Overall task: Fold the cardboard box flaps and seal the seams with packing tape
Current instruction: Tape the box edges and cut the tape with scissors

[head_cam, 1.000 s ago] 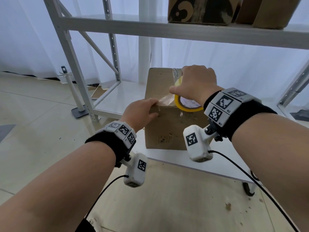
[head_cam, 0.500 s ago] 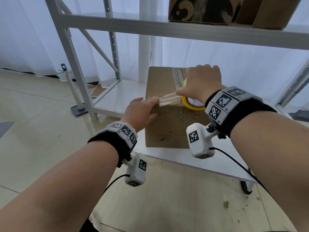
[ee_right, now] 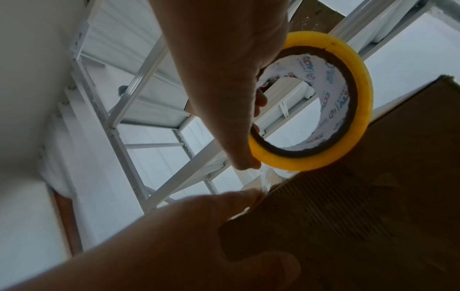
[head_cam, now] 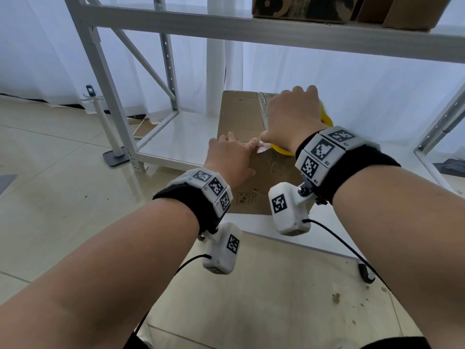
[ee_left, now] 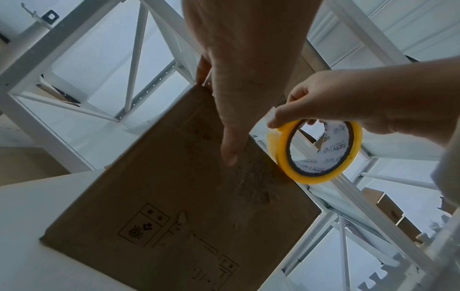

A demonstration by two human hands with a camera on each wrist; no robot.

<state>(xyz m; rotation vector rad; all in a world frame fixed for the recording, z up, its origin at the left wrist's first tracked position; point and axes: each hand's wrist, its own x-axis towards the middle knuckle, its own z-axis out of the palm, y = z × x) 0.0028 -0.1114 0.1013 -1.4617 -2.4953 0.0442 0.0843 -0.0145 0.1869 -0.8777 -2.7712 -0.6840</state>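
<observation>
A cardboard box [head_cam: 241, 117] is seen standing on a white rack shelf [head_cam: 176, 139]; a yellow roll of packing tape [ee_right: 343, 110] is gripped over its top front edge by the curled fingers of the right hand [head_cam: 289, 119]; the tape's loose end is pressed to the edge by the left hand [head_cam: 229, 159], fingers fairly straight.

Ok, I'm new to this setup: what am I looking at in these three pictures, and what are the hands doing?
No machine here: a person works with bare hands, wearing cameras. The big picture comes from the head; the other two look up from each wrist. A box stands on a white shelf. The right hand grips a yellow tape roll at the box's near top edge. The left hand presses the tape end onto that edge, thumb on the front. One strip already runs along the top.
</observation>
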